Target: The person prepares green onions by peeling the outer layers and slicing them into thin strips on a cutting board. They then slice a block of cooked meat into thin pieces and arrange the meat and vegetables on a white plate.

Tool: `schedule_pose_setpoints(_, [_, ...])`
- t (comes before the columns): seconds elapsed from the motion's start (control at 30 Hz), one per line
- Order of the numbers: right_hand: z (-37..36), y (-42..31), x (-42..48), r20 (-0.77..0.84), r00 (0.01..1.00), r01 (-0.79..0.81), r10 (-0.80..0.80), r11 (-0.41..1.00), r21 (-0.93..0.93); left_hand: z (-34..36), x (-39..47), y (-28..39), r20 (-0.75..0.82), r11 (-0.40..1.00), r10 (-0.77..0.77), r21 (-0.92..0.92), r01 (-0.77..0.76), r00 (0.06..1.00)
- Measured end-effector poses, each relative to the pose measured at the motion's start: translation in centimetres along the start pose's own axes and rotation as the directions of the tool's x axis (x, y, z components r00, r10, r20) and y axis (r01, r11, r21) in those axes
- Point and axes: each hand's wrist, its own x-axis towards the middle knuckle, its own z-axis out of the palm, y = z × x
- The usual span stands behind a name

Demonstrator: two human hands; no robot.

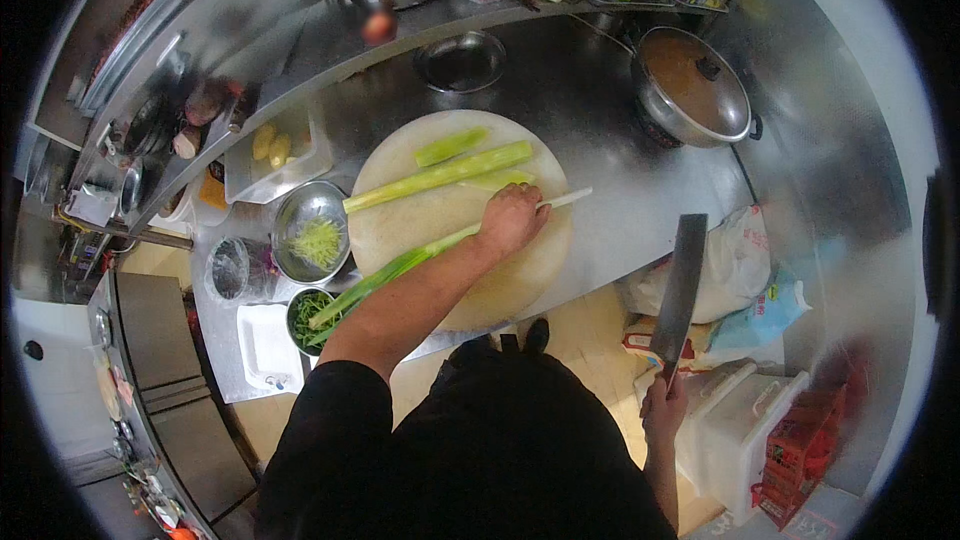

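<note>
My left hand (514, 217) is closed around a long green onion (420, 253) over the round cutting board (457, 307). The onion's white end sticks out to the right of the hand; its green leaves trail down-left over a metal bowl of cut greens (309, 319). Behind the hand lie a long pale green stalk (442, 175), a shorter piece (451, 146) and another piece (499, 179) partly covered by the fingers. My right hand (664, 405) grips the handle of a cleaver (681, 285), held off the table's edge at the right, blade pointing away from me.
Left of the board are a metal bowl of shredded green vegetable (315, 240), a plastic tub with potatoes (304, 176) and a white tray (259, 375). A lidded pan (694, 86) stands back right, an empty metal dish (461, 64) behind. A shelf (330, 75) overhangs the back.
</note>
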Motion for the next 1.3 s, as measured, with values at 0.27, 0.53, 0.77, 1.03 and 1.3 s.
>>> schedule_pose_setpoints(0.27, [0.3, 0.4, -2.1, -0.182, 0.975, -0.121, 0.125, 0.992, 0.032, -13.0, -0.4, -9.7, -0.774, 0.904, -0.378, -0.428, 0.021, 0.508])
schedule_pose_setpoints(0.53, [0.3, -1.2, 0.1, 0.016, 0.999, -0.046, 0.047, 0.998, -0.032, -22.6, 7.6, -23.6, -0.878, 0.888, -0.265, -0.061, 0.456, 0.399])
schedule_pose_setpoints(0.77, [1.3, -3.6, 5.6, 0.409, 0.913, -0.060, -0.010, 0.985, 0.159, -11.1, -7.1, -9.7, 0.096, 0.967, -0.249, 0.088, 0.241, 0.964])
schedule_pose_setpoints(1.03, [5.8, -0.5, 14.1, 0.632, 0.728, -0.191, 0.263, 0.965, -0.182, -4.7, -10.3, -3.2, 0.118, 0.920, 0.133, 0.356, -0.166, 0.984])
schedule_pose_setpoints(1.3, [5.2, 2.4, 14.9, 0.711, 0.624, -0.164, 0.325, 0.943, -0.288, -2.5, -14.8, 2.2, 0.085, 0.926, 0.027, 0.373, -0.057, 0.996])
